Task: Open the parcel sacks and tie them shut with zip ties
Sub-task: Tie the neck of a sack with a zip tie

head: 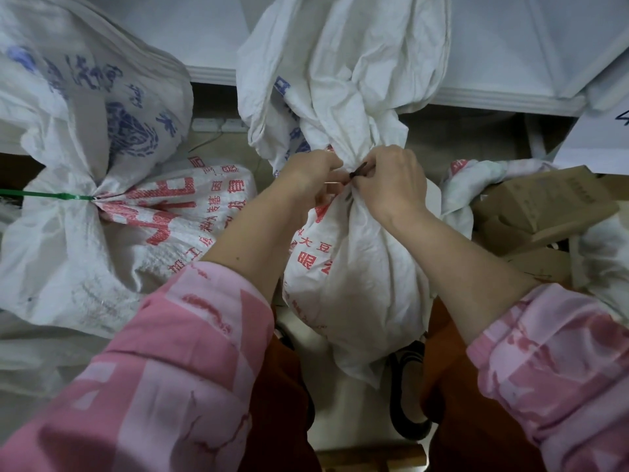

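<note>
Fingers (366,172) of both hands curled tight at the gathered neck of the white sack (354,267), pinching a dark zip tie (357,172). Left hand (309,178) and right hand (391,185) nearly touching either side of the neck. Sack stands between the knees. Second sack (102,212), left, cinched with a green tie (44,195). Cardboard boxes (544,202) at right.

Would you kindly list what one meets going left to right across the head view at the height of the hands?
Green zip tie → tied sack with red print → left hand → dark zip tie → right hand → cardboard boxes.
</note>
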Motion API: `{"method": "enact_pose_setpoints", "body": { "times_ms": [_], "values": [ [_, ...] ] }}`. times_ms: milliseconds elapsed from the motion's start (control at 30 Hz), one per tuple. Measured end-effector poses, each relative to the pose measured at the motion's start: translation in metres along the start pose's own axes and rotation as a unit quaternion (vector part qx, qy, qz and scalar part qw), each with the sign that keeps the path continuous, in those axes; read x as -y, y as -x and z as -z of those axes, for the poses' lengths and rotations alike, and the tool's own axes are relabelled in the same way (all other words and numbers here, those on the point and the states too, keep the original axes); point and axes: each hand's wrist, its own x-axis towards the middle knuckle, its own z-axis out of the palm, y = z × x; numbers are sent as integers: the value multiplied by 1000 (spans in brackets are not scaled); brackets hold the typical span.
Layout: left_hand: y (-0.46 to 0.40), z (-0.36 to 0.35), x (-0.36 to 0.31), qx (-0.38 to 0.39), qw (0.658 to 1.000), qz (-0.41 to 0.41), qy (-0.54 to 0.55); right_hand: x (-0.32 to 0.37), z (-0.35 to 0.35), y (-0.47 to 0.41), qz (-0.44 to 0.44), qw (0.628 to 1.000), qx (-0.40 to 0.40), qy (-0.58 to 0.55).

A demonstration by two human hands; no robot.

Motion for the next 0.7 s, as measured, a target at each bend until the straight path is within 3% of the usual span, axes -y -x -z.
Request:
{"method": "enact_pose_setpoints", "body": {
  "times_ms": [267, 467, 567, 633, 700],
  "values": [
    [-2, -3, 1, 21, 1000, 5, 21, -4, 2, -7, 83, 991, 13, 102],
    [-9, -8, 7, -31, 988, -75, -134, -2, 2, -6, 139, 980, 13, 141],
    [1, -12, 6, -32, 955, -99, -279, 0, 3, -2, 157, 978, 1, 138],
    [-4, -13, 7, -56, 960, -91, -258, 0, 3, 0, 160, 977, -9, 142],
    [-9, -13, 13, -105, 941, -99, -306, -1, 1, 2, 152, 979, -9, 135]
  ]
}}
